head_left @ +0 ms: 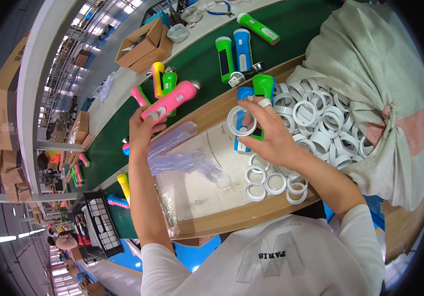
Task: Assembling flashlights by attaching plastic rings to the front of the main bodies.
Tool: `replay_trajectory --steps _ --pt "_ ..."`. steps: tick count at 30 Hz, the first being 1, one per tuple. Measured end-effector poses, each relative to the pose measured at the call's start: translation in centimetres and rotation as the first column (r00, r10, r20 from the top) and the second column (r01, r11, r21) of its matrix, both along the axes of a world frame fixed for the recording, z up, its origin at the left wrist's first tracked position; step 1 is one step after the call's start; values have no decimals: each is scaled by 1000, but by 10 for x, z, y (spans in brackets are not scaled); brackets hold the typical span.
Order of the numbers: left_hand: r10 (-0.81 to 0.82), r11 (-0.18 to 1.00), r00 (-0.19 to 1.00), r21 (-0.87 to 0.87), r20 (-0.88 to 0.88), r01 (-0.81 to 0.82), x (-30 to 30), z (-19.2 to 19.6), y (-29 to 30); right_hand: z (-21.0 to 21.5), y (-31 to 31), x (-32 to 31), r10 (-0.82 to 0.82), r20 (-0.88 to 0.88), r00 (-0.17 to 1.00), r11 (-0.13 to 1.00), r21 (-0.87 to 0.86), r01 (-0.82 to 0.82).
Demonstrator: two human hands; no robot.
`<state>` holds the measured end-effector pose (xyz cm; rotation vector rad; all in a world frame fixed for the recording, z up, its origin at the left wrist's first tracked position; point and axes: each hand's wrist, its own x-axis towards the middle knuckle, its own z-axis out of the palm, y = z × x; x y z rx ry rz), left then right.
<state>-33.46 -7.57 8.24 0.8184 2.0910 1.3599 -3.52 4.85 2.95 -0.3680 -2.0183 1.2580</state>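
Long pink plastic flashlight [173,100] is clamped in left hand [141,129], white plastic ring [230,124] pinched in right hand [271,134]; best squeezed lightly imo.

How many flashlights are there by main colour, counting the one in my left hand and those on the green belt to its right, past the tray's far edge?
Pink flashlight, in your left hand: 1
Green flashlights, on the green belt: 2
Blue flashlight, on the green belt: 1
Total: 4
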Motion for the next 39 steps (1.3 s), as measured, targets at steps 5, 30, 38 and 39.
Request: replay_trajectory --steps 5,30,38,39 --pt "-75 988 995 127 -58 82 78 62 -56 -1 -3 -2 4 56 998 1000 -29 -3" --pt "-420 907 834 -171 -357 384 132 96 -77 6 0 3 230 108 967 955 165 -246" --pt "-252 966 963 -28 94 256 118 79 -100 15 -14 6 516 -24 856 841 -174 -512" --pt "-228 973 957 -5 181 232 122 72 -101 16 -17 6 476 -43 879 876 -72 -478"
